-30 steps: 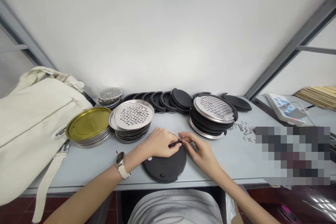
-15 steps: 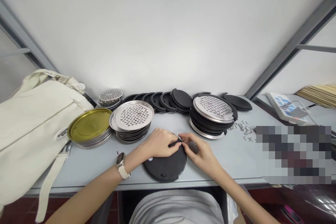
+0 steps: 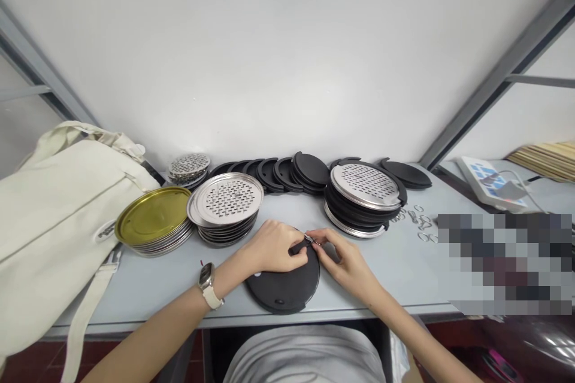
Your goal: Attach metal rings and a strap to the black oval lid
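A black round disc (image 3: 283, 290) with a notched rim lies flat near the table's front edge. Over its far part, my left hand (image 3: 276, 245) is closed, with a short black strip (image 3: 298, 246) between thumb and fingers. My right hand (image 3: 344, 260) meets it at the strip's right end, thumb and forefinger pinched on a small shiny metal ring (image 3: 317, 243). Whether the ring passes through the strip cannot be made out. The fingers partly hide both pieces.
Gold-topped lids (image 3: 153, 215), perforated metal discs (image 3: 231, 197) and a mixed black-and-metal disc stack (image 3: 366, 185) stand beyond my hands. Black discs (image 3: 274, 175) line the wall. Loose metal rings (image 3: 422, 221) lie right; a cream bag (image 3: 67, 203) sits left.
My left thumb has shifted slightly, baring more of the black strip. More of the shiny metal shows at my right fingertips. The disc stays in about the same place.
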